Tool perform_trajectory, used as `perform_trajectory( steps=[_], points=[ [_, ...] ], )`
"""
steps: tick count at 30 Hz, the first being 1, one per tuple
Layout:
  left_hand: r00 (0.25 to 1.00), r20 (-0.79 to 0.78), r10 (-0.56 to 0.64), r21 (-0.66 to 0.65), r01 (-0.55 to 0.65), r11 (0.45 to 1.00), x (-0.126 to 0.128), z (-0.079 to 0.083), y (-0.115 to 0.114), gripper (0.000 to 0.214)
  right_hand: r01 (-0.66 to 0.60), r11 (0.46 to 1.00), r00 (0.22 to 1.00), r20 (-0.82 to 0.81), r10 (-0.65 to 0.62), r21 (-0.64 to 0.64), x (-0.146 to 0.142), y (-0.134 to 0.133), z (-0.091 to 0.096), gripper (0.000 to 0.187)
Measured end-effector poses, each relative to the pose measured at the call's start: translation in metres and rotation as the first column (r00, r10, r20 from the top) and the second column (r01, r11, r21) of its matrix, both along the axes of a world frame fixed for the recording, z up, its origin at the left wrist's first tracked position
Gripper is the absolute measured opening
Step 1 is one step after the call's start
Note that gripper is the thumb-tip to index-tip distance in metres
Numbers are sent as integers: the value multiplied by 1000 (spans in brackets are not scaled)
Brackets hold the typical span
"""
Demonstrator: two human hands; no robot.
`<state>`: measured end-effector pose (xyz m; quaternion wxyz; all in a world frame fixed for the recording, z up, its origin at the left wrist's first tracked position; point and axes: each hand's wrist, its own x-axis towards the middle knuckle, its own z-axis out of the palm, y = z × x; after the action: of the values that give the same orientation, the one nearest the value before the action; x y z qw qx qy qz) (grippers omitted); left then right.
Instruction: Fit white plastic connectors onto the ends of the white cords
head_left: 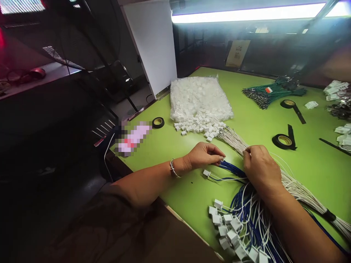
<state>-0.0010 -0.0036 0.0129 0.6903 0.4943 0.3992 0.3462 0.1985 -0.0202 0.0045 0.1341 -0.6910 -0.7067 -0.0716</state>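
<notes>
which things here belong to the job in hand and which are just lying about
Apparently in the work:
thin white wires
thin blue wires
small white plastic connectors
clear plastic bag of connectors

Apparently just lying about for now:
bundle of thin green wires
three round black tape rolls

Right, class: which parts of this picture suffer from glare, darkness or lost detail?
Head view: the tube light is blown out to white, with haze beneath it; the left side sinks to near-black; a pixelated patch hides detail near a tape roll; the white connectors in front read fairly clearly.
</notes>
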Motion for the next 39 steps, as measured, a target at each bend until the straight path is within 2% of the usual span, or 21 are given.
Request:
perform_trajectory(
  steps=[4,7,10,13,15,17,19,21,24,26,27,29,33,39],
  points=[
    [1000,0,17,-8,-17,1000,0,0,-1,14,-37,996,988,-154,24,-83,-1,-2,5,20],
    [1000,-27,4,-8,-5,1000,0,-2,0,16,-127,989,958,-267,103,-77,-5,-5,10,23],
    [1000,-23,8,-19,-9,1000,-1,-4,3,24,-163,981,961,-243,135,-100,-6,-8,18,24],
    [1000,22,15,-66,-14,998,-2,-4,4,37,-16,995,994,-110,5,-98,3,-6,26,28],
    [1000,24,6,-93,-4,996,-2,-3,4,37,114,991,992,-40,-118,-73,10,-4,31,30],
    [1000,12,0,-113,2,994,-3,-3,3,35,143,989,987,-66,-145,-40,16,-2,34,30],
    [999,26,-19,-137,22,990,-3,-3,3,37,36,999,977,-209,-37,-8,17,-2,37,27],
    [996,78,-53,-176,66,982,-4,-5,3,44,-130,991,920,-374,116,-14,15,-2,39,25],
    [976,177,-126,-236,166,957,-5,-8,3,58,-376,916,811,-530,249,-144,12,-2,39,25],
    [968,200,-151,-226,195,954,-5,-8,3,63,-474,852,773,-567,283,-221,9,-2,37,26],
    [969,193,-154,-196,192,962,-5,-7,2,65,-489,840,769,-571,287,-236,7,-2,36,26],
    [975,158,-155,-111,173,979,-3,-6,1,67,-471,855,768,-578,277,-217,-1,-4,34,25],
    [971,120,-206,22,204,979,0,0,-5,64,-438,897,703,-644,300,-61,-22,-11,30,19],
    [950,162,-266,82,256,963,0,5,-9,47,-448,880,729,-505,462,157,-36,-23,29,15]
  ],
)
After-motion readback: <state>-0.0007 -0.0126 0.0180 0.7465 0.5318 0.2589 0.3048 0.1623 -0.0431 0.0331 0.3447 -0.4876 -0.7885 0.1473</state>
